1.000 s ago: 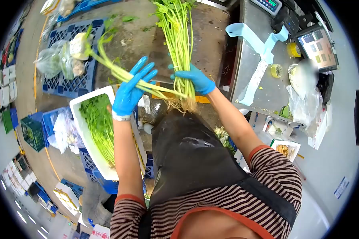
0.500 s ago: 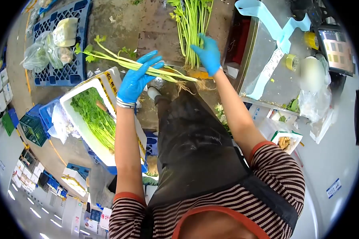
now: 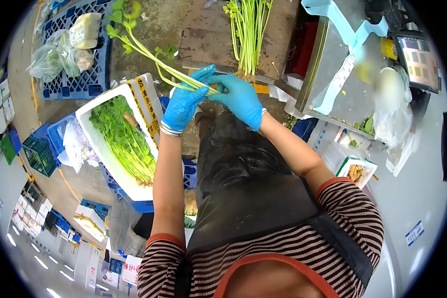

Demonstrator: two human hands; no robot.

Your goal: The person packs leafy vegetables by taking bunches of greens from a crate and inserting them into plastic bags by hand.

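My left hand (image 3: pixel 184 105), in a blue glove, is closed around a few celery stalks (image 3: pixel 176 74). Their leafy tops reach up and to the left over the floor. At the root end, my right hand (image 3: pixel 241 99), gloved too, has its fingers bent and pressed together on the stalks, close to the left fingertips. The roots themselves are hidden by the hands. Beyond the hands, a larger bunch of celery (image 3: pixel 248 35) lies on a brown board (image 3: pixel 203 42), roots toward me.
To the left, a white foam box (image 3: pixel 99 154) holds leafy celery. Bagged vegetables (image 3: pixel 59 57) rest on a blue pallet (image 3: pixel 102 74). At right, a metal table (image 3: pixel 328 64) bears blue tape strips (image 3: pixel 328 102) and a screen (image 3: pixel 419 62). Below it stands a box of ginger (image 3: pixel 357 174).
My right hand has left the large bunch and come down left to the root ends of the held stalks. My left hand has moved slightly right and closed more around them.
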